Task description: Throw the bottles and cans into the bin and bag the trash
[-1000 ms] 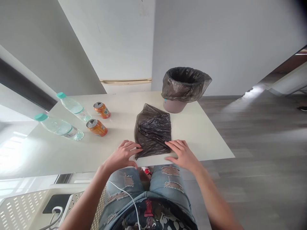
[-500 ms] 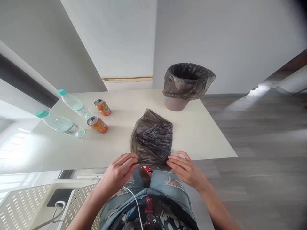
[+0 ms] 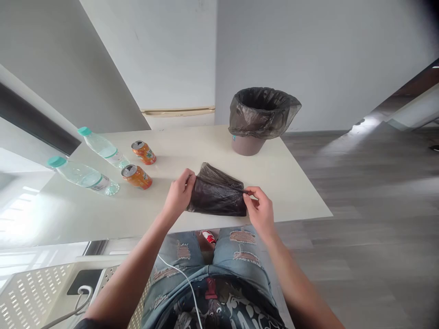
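A crumpled black plastic bag (image 3: pixel 216 194) lies folded over on the white table (image 3: pixel 171 151) near its front edge. My left hand (image 3: pixel 179 194) pinches the bag's left edge. My right hand (image 3: pixel 259 208) pinches its right edge, fingers closed on the plastic. Both hands hold the near part of the bag folded up over the far part. Beyond the bag, at the table's far right, stands a small bin (image 3: pixel 249 142) lined with another black bag (image 3: pixel 262 112).
Two orange cans (image 3: pixel 137 177) (image 3: pixel 143 152) and two clear water bottles with teal caps (image 3: pixel 82 175) (image 3: pixel 103 147) lie at the table's left. A white perforated chair (image 3: pixel 37 292) with a cable is at lower left. Grey wood floor (image 3: pixel 370 205) spreads to the right.
Both hands gripped the bag's near edge, lifted it off the table edge and carried it forward, folding the bag in half. The bag now looks about half as long.
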### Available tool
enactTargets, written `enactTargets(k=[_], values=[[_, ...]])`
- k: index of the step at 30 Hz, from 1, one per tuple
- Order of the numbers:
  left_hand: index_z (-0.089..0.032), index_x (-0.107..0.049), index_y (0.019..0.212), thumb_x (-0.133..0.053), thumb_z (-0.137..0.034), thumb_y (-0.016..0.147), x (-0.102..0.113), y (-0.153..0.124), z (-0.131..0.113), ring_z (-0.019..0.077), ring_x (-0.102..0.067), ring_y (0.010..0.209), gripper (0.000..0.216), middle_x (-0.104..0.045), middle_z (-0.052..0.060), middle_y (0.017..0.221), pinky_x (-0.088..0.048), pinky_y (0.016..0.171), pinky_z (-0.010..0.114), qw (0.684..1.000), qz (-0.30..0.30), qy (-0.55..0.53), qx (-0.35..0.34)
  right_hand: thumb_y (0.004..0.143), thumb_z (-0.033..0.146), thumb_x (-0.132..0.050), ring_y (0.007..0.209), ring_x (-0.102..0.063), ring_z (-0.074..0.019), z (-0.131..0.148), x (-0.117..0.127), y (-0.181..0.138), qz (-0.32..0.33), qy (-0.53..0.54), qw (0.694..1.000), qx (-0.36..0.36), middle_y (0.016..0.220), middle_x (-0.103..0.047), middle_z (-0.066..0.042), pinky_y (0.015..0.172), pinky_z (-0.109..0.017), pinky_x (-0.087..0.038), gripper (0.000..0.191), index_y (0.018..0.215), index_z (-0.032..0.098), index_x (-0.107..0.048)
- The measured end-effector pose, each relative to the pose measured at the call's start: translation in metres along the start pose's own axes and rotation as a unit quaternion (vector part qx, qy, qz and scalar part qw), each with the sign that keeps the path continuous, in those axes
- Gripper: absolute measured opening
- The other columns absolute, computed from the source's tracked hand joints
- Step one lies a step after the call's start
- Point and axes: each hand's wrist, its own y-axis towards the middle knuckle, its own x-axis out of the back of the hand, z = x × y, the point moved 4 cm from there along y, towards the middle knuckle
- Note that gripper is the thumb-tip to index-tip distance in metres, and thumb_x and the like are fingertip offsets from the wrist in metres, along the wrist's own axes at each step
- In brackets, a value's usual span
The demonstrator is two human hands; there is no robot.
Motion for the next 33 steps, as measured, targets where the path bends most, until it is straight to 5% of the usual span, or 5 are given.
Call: enactTargets(k=[12, 19, 23, 26, 33], values=[[-0.026, -0.063, 0.120, -0.043, -0.036, 0.109, -0.075, 0.109, 0.044, 0.0285, -0.069, 0.086, 0.025, -0.072, 0.007, 0.085, -0.048, 0.076, 0.035, 0.980, 0.080, 0.182, 0.026, 0.096, 0.034, -0.053, 0.073, -0.071, -0.0243, -0.027, -0.029, 0.059, -0.064, -0.211, 0.975, -0.030, 0.086, -0.076, -0.008, 0.072, -0.035, -0.053, 0.021, 0.106, 0.022, -0.068], [-0.015, -0.063, 0.131, -0.037, -0.033, 0.110, -0.045, 0.078, 0.012, 0.0333, -0.059, 0.129, 0.038, -0.066, 0.021, 0.133, -0.048, 0.110, 0.050, 0.965, -0.063, 0.230, -0.111, 0.105, 0.037, -0.047, 0.106, -0.070, -0.0288, -0.007, -0.025, 0.056, -0.094, -0.227, 0.963, 0.107, 0.118, -0.069, -0.017, 0.087, -0.042, -0.059, 0.033, 0.125, 0.018, -0.065], [-0.016, -0.055, 0.150, -0.035, -0.037, 0.111, -0.067, 0.040, -0.010, 0.0296, -0.045, 0.153, 0.049, -0.053, 0.015, 0.161, -0.033, 0.129, 0.051, 0.933, 0.076, 0.225, -0.269, 0.111, 0.031, -0.037, 0.147, -0.050, -0.0298, 0.011, -0.045, 0.046, 0.093, -0.287, 0.919, 0.252, 0.155, -0.057, -0.016, 0.122, -0.049, -0.043, 0.042, 0.142, 0.018, -0.062], [-0.012, -0.038, 0.165, -0.036, -0.043, 0.110, -0.092, 0.025, 0.009, 0.0353, -0.027, 0.163, 0.063, -0.038, 0.016, 0.172, -0.024, 0.133, 0.059, 0.917, 0.162, 0.265, -0.252, 0.112, 0.035, -0.036, 0.163, -0.028, -0.0326, 0.002, -0.062, 0.041, 0.203, -0.361, 0.872, 0.260, 0.174, -0.036, -0.012, 0.131, -0.058, -0.028, 0.053, 0.160, 0.017, -0.047], [-0.018, -0.030, 0.171, -0.035, -0.050, 0.110, -0.106, 0.023, 0.044, 0.0383, -0.018, 0.166, 0.069, -0.024, 0.012, 0.178, -0.021, 0.132, 0.064, 0.926, 0.168, 0.280, -0.191, 0.113, 0.042, -0.033, 0.166, -0.022, -0.0303, -0.020, -0.071, 0.039, 0.227, -0.402, 0.857, 0.229, 0.177, -0.027, -0.009, 0.133, -0.060, -0.024, 0.059, 0.168, 0.019, -0.038]])
